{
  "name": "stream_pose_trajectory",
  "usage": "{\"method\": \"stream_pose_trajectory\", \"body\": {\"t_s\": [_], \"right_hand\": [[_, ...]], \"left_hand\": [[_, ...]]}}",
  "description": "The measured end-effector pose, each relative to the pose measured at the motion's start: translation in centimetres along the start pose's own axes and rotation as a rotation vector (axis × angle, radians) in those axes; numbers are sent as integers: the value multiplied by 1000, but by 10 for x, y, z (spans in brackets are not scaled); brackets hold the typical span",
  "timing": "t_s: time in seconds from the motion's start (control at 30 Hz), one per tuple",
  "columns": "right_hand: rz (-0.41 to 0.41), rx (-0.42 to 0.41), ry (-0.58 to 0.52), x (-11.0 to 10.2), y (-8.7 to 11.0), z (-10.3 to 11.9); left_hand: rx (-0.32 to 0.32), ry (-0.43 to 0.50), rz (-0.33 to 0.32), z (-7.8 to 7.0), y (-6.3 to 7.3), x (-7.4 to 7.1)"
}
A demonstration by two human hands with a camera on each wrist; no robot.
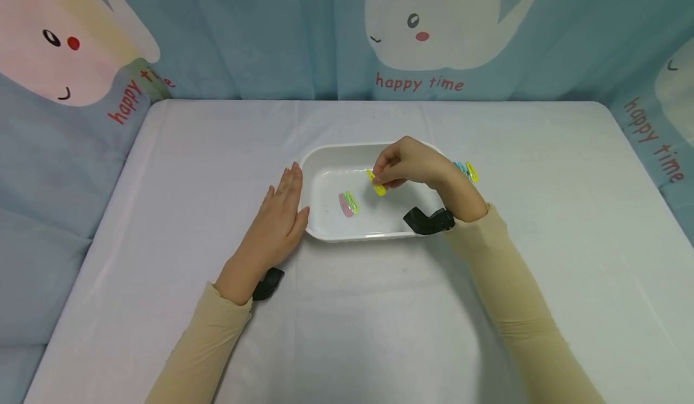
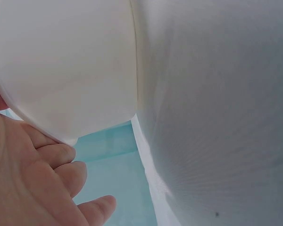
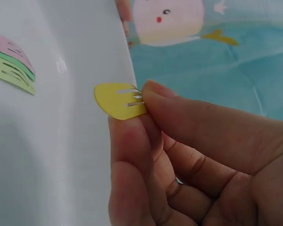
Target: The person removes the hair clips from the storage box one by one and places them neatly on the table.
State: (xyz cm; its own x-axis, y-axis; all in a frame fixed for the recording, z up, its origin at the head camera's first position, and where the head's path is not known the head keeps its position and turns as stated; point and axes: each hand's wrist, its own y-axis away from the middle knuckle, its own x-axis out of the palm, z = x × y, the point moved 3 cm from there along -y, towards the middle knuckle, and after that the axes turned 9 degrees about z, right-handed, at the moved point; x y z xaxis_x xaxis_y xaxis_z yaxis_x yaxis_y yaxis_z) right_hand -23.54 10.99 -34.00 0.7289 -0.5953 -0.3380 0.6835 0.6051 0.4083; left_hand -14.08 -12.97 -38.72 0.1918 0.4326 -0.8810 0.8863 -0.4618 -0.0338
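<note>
Between thumb and fingertips, my right hand (image 1: pixel 409 162) pinches a yellow snap hair clip (image 3: pixel 118 101) over the white tray (image 1: pixel 325 226). In the right wrist view the clip's rounded end and slots show, while its other end is hidden under the thumb. A pink hair clip (image 1: pixel 344 205) and a light green hair clip (image 1: pixel 352 203) lie side by side on the tray's floor, left of that hand. My left hand (image 1: pixel 273 226) rests along the tray's left rim with its fingers extended; the left wrist view shows its fingertips at the rim.
Right of the tray, partly behind the right wrist, lie another yellow clip (image 1: pixel 472 172) and some blue clips (image 1: pixel 462 168) on the white tablecloth (image 1: pixel 347 320). A blue curtain (image 1: pixel 287 37) with cartoon prints hangs behind the table.
</note>
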Motion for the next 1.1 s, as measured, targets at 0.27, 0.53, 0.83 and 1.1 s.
{"method": "stream_pose_trajectory", "body": {"t_s": [0.27, 0.53, 0.83, 1.1], "right_hand": [[-40, 6, -37, -5, 7, -6], [-75, -31, -65, -14, 18, -13], [-109, -86, -116, -22, 26, -25], [-121, -83, -128, -29, 29, -27]], "left_hand": [[7, 8, -6, -1, -1, 1], [1, 3, 4, -1, -1, 1], [10, 6, -1, -3, -1, 2], [14, 5, -12, 0, 0, 2]]}}
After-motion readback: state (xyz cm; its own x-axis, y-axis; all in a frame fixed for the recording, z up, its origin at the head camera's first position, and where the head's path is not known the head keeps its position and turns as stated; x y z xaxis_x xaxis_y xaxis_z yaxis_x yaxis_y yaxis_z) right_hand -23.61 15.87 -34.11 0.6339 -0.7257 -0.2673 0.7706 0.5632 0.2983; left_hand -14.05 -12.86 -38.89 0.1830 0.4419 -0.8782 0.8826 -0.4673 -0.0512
